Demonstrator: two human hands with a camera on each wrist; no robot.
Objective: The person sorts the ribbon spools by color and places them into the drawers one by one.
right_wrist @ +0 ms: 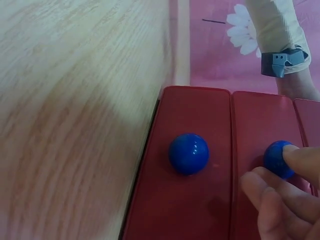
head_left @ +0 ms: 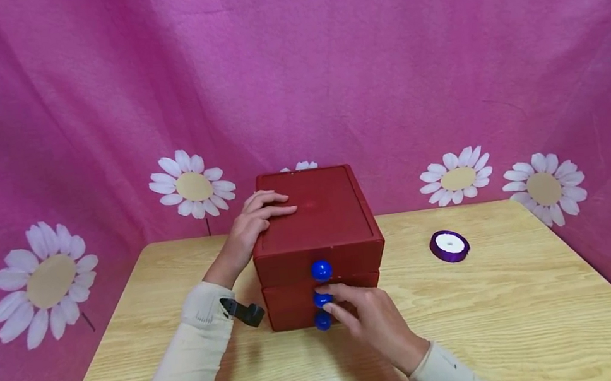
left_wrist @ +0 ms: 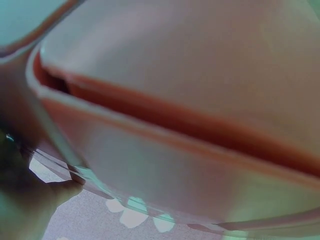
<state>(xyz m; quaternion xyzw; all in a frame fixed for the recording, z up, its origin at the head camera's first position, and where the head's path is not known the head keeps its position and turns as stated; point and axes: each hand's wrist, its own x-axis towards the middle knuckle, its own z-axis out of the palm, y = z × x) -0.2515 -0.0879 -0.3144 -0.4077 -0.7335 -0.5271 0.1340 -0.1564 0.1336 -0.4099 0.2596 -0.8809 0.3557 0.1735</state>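
While the left hand (head_left: 250,224) lay flat with its fingers extended over the left edge of the top of the red drawer box (head_left: 316,230), the right hand (head_left: 377,319) pinched the middle knob (right_wrist: 275,159) between thumb and fingertips. The box stood around the middle of the table (head_left: 503,312), its drawer fronts facing the near edge. Above and below the held knob, the top knob (head_left: 322,270) and the bottom knob (right_wrist: 188,154) were free. Near the far right corner of the table lay a roll of purple ribbon (head_left: 449,245), well apart from the box.

The box looked like stiff, smooth plastic, probably light enough to slide or tip if a drawer stuck, so steady pressure on its top seemed sensible. The knobs were round and glossy, likely hard and rather slippery; the best hold seemed to be behind the widest part of the ball, with an even, straight pull. Nothing about the box suggested that it was fragile.
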